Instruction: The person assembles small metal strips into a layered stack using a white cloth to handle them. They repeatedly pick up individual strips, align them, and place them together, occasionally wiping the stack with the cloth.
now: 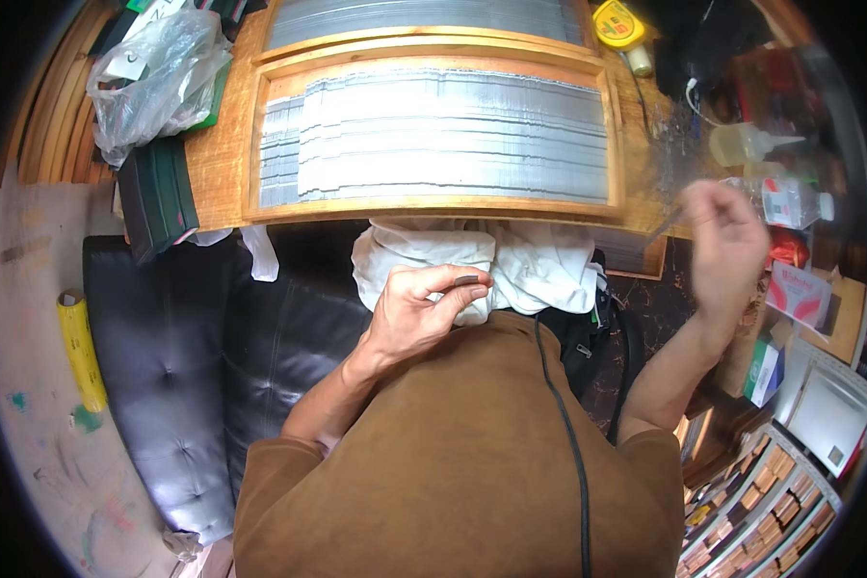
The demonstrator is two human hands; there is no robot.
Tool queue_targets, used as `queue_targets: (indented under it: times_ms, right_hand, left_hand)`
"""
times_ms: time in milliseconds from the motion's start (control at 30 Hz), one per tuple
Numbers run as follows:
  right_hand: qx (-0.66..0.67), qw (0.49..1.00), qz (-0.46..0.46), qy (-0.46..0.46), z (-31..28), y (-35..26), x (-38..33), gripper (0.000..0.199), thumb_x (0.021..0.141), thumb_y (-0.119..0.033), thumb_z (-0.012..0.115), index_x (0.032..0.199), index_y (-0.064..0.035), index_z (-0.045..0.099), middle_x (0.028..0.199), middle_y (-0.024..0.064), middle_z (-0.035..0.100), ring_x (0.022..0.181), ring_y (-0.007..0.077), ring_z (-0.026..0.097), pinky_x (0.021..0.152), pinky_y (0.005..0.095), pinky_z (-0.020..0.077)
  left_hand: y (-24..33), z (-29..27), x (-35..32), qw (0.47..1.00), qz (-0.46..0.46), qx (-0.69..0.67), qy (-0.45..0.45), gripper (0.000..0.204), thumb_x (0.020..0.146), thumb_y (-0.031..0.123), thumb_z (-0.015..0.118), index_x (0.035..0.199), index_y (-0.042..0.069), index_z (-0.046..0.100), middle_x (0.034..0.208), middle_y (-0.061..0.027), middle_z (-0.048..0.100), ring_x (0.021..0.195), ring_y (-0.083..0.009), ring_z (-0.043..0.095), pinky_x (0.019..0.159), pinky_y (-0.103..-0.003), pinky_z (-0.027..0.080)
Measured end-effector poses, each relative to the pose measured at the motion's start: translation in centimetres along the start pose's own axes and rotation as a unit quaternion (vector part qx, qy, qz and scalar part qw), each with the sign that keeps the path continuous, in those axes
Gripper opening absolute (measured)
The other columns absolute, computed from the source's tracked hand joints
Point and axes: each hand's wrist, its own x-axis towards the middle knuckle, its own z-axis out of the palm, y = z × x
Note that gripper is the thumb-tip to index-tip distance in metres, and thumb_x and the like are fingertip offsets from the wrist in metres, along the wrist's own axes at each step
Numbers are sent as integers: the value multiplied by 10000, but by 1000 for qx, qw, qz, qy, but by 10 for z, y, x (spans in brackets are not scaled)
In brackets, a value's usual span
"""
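Note:
My left hand is in front of my chest, thumb and fingers pinched on a small dark strip. Off to the right, my right hand is raised over the table's right end and smeared by motion. Its fingers are curled together, and a thin dark streak shows by the fingertips, too blurred to name. A shallow wooden tray lies beyond my left hand, filled with stacked thin silvery strips. White cloth is bunched on my lap, just under the tray's near edge.
A second tray of strips adjoins the far side. At left are a clear plastic bag and a dark green box. To the right stand a squeeze bottle, a clear bottle and a yellow tape measure. A black cord crosses my shirt.

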Motion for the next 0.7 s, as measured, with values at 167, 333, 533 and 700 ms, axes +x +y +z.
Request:
queue_targets:
  times_ms: [167, 333, 533, 700]
  right_hand:
    - [57, 969, -12, -239, 91, -25, -64, 61, 871, 44, 770, 920, 24, 739, 866, 119, 729, 783, 204, 711, 703, 321, 554]
    - [121, 959, -16, -257, 116, -20, -87, 111, 855, 77, 763, 955, 35, 741, 892, 143, 732, 803, 260, 741, 708, 327, 579]
    - [135, 956, -53, -253, 119, -18, -89, 171, 837, 77, 787, 1000, 40, 754, 903, 135, 729, 798, 230, 734, 709, 325, 582]
    - [137, 953, -34, -267, 122, -14, -92, 211, 831, 63, 810, 1034, 11, 791, 912, 114, 718, 793, 201, 711, 685, 303, 553]
  left_hand:
    - [5, -1, -2, 1000, 0, 17, -1, 154, 928, 11, 778, 1077, -21, 794, 990, -153, 815, 874, -191, 793, 779, -290, 616]
    - [16, -5, -1, 999, -8, 39, -18, 192, 920, 3, 779, 1111, -12, 788, 979, -162, 811, 859, -209, 799, 758, -297, 615]
    - [9, -3, -3, 998, 32, 63, -2, 192, 909, -24, 760, 1099, -7, 786, 949, -174, 802, 802, -233, 796, 697, -304, 601]
    - [5, -1, -5, 995, 45, 91, -5, 166, 909, -17, 761, 1073, -17, 781, 892, -172, 789, 749, -237, 781, 643, -308, 573]
